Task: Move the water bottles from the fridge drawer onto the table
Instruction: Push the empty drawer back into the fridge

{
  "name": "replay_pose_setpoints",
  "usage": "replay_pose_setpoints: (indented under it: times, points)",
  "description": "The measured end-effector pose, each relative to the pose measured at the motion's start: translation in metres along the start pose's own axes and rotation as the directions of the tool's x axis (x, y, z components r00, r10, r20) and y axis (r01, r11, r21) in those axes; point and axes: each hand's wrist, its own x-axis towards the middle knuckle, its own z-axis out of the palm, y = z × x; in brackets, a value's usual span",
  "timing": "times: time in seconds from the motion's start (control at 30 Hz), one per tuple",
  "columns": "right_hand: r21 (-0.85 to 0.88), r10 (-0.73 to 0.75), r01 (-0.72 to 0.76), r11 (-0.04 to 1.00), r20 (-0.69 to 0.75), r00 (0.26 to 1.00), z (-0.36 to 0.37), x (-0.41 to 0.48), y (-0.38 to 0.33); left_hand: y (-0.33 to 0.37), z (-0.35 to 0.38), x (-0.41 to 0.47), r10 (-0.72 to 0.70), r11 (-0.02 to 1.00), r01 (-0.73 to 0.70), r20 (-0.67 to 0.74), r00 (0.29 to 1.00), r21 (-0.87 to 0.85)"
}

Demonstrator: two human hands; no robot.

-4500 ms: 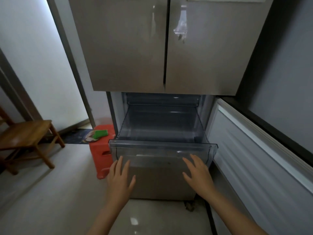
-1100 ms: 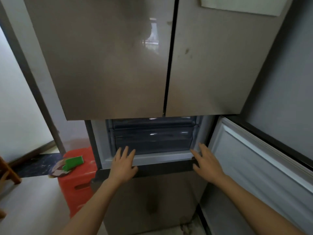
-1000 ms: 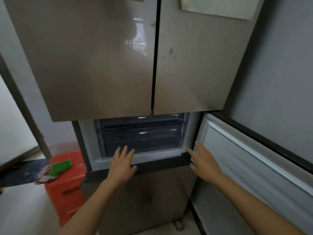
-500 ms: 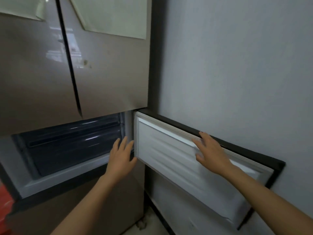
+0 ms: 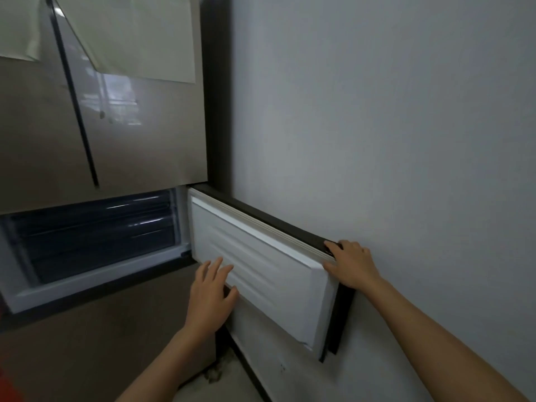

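The clear fridge drawer (image 5: 92, 230) sits pushed back inside its compartment at the lower left, and no water bottles show in it. The compartment's small door (image 5: 261, 265) stands swung open to the right, its white ribbed inner face toward me. My right hand (image 5: 349, 264) grips the door's outer top corner, fingers over its dark edge. My left hand (image 5: 210, 288) hovers with fingers spread in front of the door's lower left part; I cannot tell whether it touches. No table is in view.
The fridge's two tall upper doors (image 5: 130, 134) are closed, with sheets of paper (image 5: 136, 36) stuck on them. A plain grey wall (image 5: 391, 140) runs close along the right, just behind the open door. A sliver of something red (image 5: 7, 393) shows at the bottom left.
The drawer has been pushed in. My view has swung right. My right hand slid along the open door to its outer corner, and my left hand left the compartment frame for the door's face.
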Motion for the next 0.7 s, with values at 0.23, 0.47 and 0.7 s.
replay_pose_setpoints:
  times: [0.23,0.47,0.7]
  points:
    - [0.496,-0.14,0.105,0.862,0.034,0.99,-0.027,-0.017,-0.022,0.018,-0.031,-0.016,0.033,0.999,-0.032,-0.025,0.999,0.026]
    - [0.852,-0.473,0.199,0.485,0.064,0.879,-0.023,-0.047,-0.096,0.033,-0.064,-0.027,0.099,0.992,-0.109,0.151,0.984,0.063]
    - [0.613,-0.701,0.569,0.548,-0.035,0.713,-0.004,-0.019,-0.214,-0.025,-0.14,-0.051,-0.122,0.954,0.036,0.278,0.953,0.298]
